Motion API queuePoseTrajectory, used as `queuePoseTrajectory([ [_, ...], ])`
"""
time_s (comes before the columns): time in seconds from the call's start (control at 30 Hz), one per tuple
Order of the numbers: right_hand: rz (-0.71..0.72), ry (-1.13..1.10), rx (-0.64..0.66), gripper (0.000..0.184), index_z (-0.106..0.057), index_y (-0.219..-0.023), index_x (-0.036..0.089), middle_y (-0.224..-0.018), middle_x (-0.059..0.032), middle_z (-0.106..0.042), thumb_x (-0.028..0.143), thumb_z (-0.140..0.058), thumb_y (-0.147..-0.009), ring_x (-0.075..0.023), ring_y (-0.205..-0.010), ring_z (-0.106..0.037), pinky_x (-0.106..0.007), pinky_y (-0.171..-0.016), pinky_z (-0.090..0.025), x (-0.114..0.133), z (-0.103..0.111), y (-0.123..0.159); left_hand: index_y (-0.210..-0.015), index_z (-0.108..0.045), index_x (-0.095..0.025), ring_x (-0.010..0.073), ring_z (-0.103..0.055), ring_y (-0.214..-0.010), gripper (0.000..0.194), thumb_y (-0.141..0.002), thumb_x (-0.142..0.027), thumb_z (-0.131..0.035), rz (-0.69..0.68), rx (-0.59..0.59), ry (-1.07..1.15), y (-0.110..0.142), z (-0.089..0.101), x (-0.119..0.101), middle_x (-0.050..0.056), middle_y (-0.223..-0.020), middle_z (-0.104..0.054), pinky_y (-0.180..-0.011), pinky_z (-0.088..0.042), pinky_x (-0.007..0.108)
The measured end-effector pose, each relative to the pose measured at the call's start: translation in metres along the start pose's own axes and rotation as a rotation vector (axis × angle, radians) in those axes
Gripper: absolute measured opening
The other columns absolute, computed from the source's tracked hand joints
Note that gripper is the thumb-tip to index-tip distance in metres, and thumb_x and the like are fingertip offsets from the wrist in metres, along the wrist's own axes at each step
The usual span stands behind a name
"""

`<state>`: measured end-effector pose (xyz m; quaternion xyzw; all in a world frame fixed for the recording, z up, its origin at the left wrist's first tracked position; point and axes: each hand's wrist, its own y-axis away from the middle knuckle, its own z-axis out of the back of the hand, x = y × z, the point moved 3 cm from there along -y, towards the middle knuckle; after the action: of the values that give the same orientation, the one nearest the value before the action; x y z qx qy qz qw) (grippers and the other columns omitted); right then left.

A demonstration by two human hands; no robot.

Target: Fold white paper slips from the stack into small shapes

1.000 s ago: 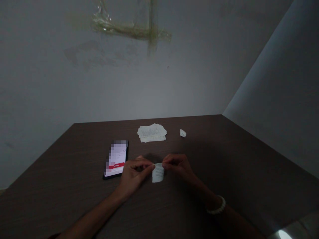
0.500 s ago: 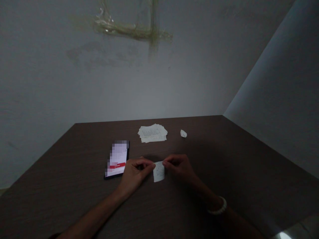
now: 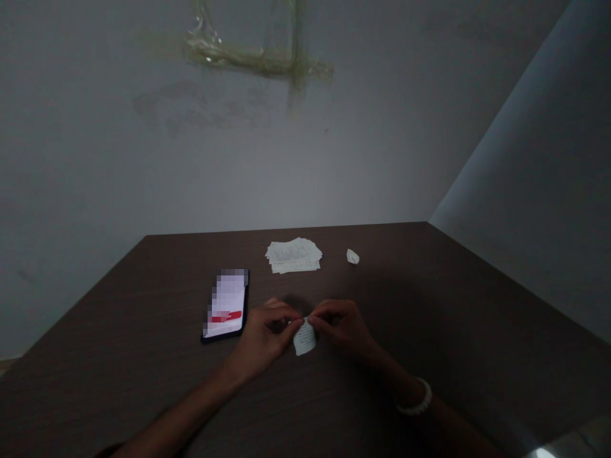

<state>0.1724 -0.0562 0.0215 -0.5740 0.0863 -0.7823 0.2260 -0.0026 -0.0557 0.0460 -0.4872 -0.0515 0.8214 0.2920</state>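
Observation:
A small slip of printed paper (image 3: 304, 340) hangs between my hands, low over the brown table. My left hand (image 3: 271, 326) pinches its upper left corner between thumb and finger. On the other side, my right hand (image 3: 340, 322) pinches the upper right corner. The two sets of fingertips nearly meet, and the slip's top edge is mostly hidden behind them. Its lower part curves a little and shows lines of print.
A phone (image 3: 228, 302) with a lit screen lies just left of my left hand. Farther back is a stack of paper slips (image 3: 294, 256), and right of it a small crumpled paper (image 3: 352, 256). The table (image 3: 119, 305) meets a wall (image 3: 372, 178) behind.
My fingertips have come closer together at the slip's top edge, and the paper now bunches and curves between them. Both hands have dropped slightly.

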Motion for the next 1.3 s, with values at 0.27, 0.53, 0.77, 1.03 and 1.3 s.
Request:
queuePoseTrajectory([
  [0.27,-0.041,0.03,-0.005,0.017,-0.07,-0.072,0.015,-0.068,-0.0024,-0.066,0.027,-0.063,-0.082,-0.0117,-0.059,-0.057,-0.022,-0.055,-0.042,0.0,0.006,-0.001,-0.078,-0.072,-0.019,0.0181,-0.058,-0.074,0.017,-0.085,-0.024,-0.058,0.0,0.02,-0.06,-0.004,0.005,0.0,0.004,-0.075,-0.068,-0.07,-0.043,0.032],
  [0.53,-0.202,-0.028,-0.05,0.017,-0.07,-0.074,0.014,-0.065,-0.0024,-0.068,0.029,-0.064,-0.079,-0.013,-0.058,-0.06,-0.021,-0.055,-0.044,-0.011,-0.001,0.0,-0.075,-0.07,-0.016,0.0189,-0.059,-0.073,0.024,-0.084,-0.033,-0.056,0.235,0.031,0.01,-0.002,0.002,0.018,0.005,-0.075,-0.067,-0.068,-0.045,0.031],
  [0.77,-0.238,0.283,0.003,0.014,-0.072,-0.076,0.016,-0.062,-0.0005,-0.067,0.027,-0.064,-0.079,-0.0115,-0.054,-0.057,-0.021,-0.052,-0.039,-0.02,-0.01,-0.004,-0.076,-0.068,-0.016,0.0199,-0.063,-0.075,0.022,-0.083,-0.03,-0.053,0.318,0.086,-0.002,-0.001,-0.003,0.037,0.005,-0.077,-0.07,-0.07,-0.046,0.03],
  [1.03,-0.098,0.645,0.092,0.005,-0.067,-0.083,0.02,-0.081,-0.0022,-0.066,0.024,-0.063,-0.081,-0.0141,-0.074,-0.062,-0.024,-0.067,-0.042,-0.009,-0.015,-0.001,-0.065,-0.066,-0.018,0.0201,-0.058,-0.074,0.021,-0.08,-0.015,-0.052,0.063,0.079,-0.347,-0.001,-0.004,0.033,0.004,-0.07,-0.066,-0.071,-0.043,0.032],
  [1.3,-0.027,0.708,0.185,0.017,-0.072,-0.094,0.025,-0.09,-0.0017,-0.064,0.033,-0.058,-0.089,-0.0137,-0.08,-0.06,-0.023,-0.068,-0.041,-0.012,-0.012,0.002,-0.073,-0.068,-0.017,0.0215,-0.058,-0.08,0.015,-0.082,-0.012,-0.056,0.055,0.054,-0.382,0.003,-0.009,0.04,0.005,-0.077,-0.066,-0.077,-0.044,0.035],
])
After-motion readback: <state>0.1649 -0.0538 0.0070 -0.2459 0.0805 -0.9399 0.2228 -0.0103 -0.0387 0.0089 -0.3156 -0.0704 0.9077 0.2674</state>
